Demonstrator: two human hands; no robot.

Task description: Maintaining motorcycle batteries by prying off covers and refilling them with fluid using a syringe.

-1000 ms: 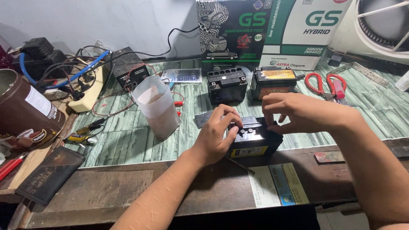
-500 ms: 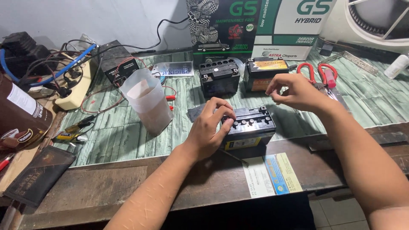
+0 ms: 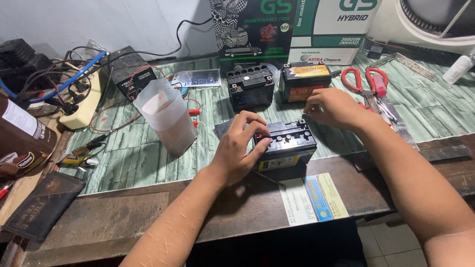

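While the small black battery (image 3: 288, 145) stands near the front edge of the worktop (image 3: 123, 217), the left hand (image 3: 241, 148) lies on its left side, with the fingers (image 3: 257, 129) curled over the top and pressing the lid. The right hand (image 3: 332, 106) is at the back right corner of the battery; its fingers are pinched narrow at the terminal there, and I cannot tell if something small is between them.

Open room is mostly on the right of the battery, on the green plank-pattern mat (image 3: 430, 109), and on the bare dark wood at the front left. Just left stands a cloudy plastic measuring cup (image 3: 166, 116), near the left hand but not touching it. Behind the battery, apart from it, are a second black battery (image 3: 250, 86) and a battery with an orange label (image 3: 303, 80), both box-shaped with hard, smooth cases. Red-handled scissors (image 3: 368, 84) lie just beside the right hand. A printed paper slip (image 3: 311, 198) lies flat at the front edge.
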